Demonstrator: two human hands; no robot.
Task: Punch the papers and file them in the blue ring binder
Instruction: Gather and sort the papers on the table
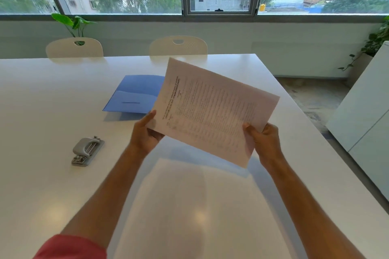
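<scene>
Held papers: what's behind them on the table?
The papers, held up by the left hand and right hand, cover the right edge of the blue ring binder lying on the white table. Anything else behind them is hidden.

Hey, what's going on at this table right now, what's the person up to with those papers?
A person is holding a stack of printed papers up above a white table, the left hand gripping one edge and the right hand the other. A grey hole punch sits untouched on the table to the left. The blue ring binder lies open further back, partly hidden behind the sheets. No punch holes are visible in the papers, and nothing looks filed yet.
</scene>
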